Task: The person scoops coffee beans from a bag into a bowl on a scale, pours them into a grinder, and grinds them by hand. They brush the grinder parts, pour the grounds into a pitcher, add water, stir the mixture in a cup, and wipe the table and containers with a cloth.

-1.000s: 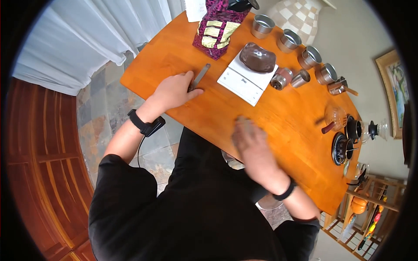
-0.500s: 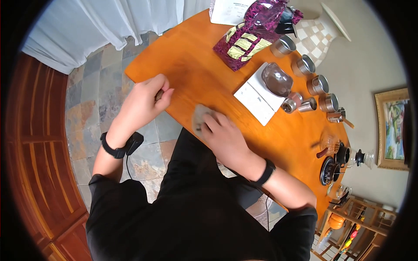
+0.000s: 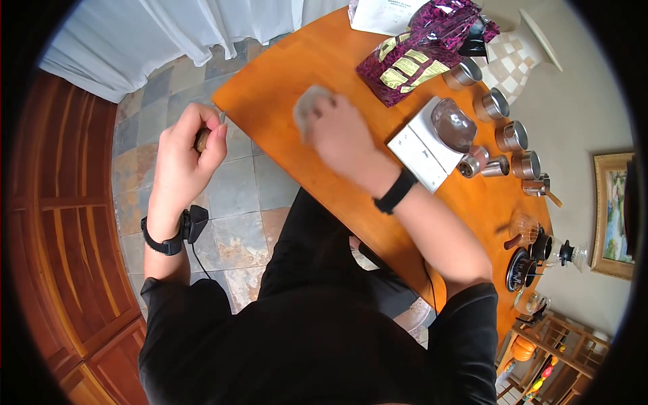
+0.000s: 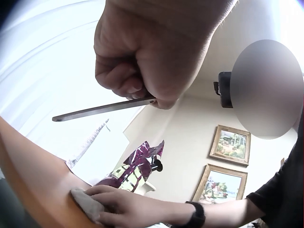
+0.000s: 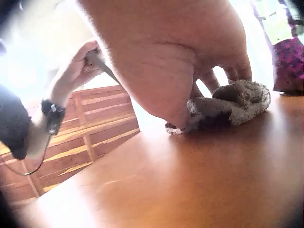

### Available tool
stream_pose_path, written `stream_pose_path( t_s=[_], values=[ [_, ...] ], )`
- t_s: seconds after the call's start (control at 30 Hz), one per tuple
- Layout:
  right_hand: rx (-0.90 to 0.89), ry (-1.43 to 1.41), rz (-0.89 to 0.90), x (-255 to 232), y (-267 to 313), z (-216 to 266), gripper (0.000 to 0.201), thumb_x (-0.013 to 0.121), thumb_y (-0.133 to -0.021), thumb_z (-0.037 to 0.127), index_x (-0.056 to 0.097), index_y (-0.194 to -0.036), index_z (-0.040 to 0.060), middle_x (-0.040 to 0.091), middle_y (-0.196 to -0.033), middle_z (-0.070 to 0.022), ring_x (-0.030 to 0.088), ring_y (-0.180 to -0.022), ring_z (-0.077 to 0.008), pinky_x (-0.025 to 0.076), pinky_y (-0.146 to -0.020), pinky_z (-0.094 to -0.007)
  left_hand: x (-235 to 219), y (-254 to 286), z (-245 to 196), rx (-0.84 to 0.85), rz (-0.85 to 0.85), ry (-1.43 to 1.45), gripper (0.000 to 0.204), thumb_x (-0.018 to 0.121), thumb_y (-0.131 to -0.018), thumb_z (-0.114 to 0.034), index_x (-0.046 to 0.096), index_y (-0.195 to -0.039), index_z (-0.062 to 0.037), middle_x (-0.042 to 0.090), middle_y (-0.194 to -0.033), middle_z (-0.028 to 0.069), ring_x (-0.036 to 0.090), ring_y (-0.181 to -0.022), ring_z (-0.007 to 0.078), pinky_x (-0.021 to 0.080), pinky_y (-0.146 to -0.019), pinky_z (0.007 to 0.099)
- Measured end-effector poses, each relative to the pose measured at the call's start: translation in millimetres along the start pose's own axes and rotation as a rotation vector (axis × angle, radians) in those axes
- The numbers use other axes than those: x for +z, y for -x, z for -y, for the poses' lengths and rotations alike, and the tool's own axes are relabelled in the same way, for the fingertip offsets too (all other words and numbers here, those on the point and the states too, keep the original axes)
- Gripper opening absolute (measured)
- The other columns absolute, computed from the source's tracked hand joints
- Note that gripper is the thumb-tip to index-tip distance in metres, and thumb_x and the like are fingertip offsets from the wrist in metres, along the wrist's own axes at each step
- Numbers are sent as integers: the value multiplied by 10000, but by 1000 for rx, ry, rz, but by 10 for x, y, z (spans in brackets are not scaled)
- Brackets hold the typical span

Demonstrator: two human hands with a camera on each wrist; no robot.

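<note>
My left hand [image 3: 185, 158] is raised beside the table's left corner, fingers curled round the handle of a flat metal tool [image 4: 102, 109]; its blade sticks out past the thumb in the left wrist view. A crumpled grey cloth [image 3: 310, 110] lies on the wooden table [image 3: 270, 84], and my right hand [image 3: 347, 142] grips it and presses it to the surface. In the right wrist view the cloth [image 5: 237, 102] is bunched under the fingers and thumb.
Right of the right hand stand a white scale [image 3: 422, 152] with a dark glossy dish [image 3: 453, 125] and a purple patterned bag [image 3: 405, 64]. Several metal cups [image 3: 511, 136] line the far edge. Black cups and a glass vessel [image 3: 525, 226] stand at the right.
The right hand has moved with the cloth, first leftward, then farther up the table. The left hand has lifted the tool off the table and drawn it left, beyond the edge. The head view has shifted.
</note>
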State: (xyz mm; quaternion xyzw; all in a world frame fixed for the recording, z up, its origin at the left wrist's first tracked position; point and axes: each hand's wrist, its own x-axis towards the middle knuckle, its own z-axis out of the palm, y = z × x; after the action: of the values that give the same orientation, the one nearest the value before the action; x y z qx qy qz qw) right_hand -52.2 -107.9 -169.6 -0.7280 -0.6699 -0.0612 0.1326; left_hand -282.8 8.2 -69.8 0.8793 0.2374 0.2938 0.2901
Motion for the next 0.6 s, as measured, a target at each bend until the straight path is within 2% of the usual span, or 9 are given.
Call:
stream_pose_path(
  t_s=[0.07,0.13,0.17,0.3,0.37,0.5,0.6],
  values=[
    [-201,-80,-37,-87,166,326,250,621,-800,155,672,-1016,40,575,-1154,-140,531,-1065,-339,465,-919,-412,4,-28,5,45,-17,0,110,637,-890,-29,528,-895,-35,516,-671,56,445,-549,141,392,-535,257],
    [-276,-206,0,-169,395,534,253,604,-798,133,661,-1030,51,558,-1154,-129,515,-1080,-322,451,-943,-416,24,-4,30,35,-9,5,107,636,-891,-28,529,-894,-35,520,-676,55,450,-554,137,395,-539,254],
    [-275,-265,98,-308,530,569,271,608,-783,110,652,-1040,39,548,-1199,-129,501,-1128,-320,451,-954,-418,33,25,44,22,-5,13,105,635,-891,-28,531,-892,-34,524,-681,54,455,-558,133,398,-543,251],
    [-271,-218,124,-480,968,361,250,637,-797,164,651,-1002,22,532,-1239,-132,491,-1136,-324,445,-950,-413,19,145,156,-46,9,-3,98,631,-893,-27,534,-891,-32,530,-690,51,464,-572,124,402,-550,248],
    [-148,-265,165,-588,1013,267,348,683,-819,231,634,-1091,19,490,-1335,-150,466,-1188,-338,430,-984,-417,52,191,199,-37,-30,6,93,627,-899,-33,534,-890,-31,527,-691,48,461,-579,115,397,-549,248],
    [-75,-71,81,-347,623,69,465,688,-851,335,624,-1177,10,459,-1394,-201,440,-1220,-353,404,-1019,-465,147,282,241,-109,-46,3,94,624,-911,-49,535,-891,-24,530,-689,56,461,-582,111,396,-545,253],
    [-10,0,-50,39,64,-164,439,667,-870,361,646,-1145,20,503,-1354,-185,448,-1226,-361,408,-1015,-465,139,389,144,-140,-41,-9,94,624,-913,-53,538,-897,-20,537,-681,64,471,-582,113,400,-544,261]
  ],
)
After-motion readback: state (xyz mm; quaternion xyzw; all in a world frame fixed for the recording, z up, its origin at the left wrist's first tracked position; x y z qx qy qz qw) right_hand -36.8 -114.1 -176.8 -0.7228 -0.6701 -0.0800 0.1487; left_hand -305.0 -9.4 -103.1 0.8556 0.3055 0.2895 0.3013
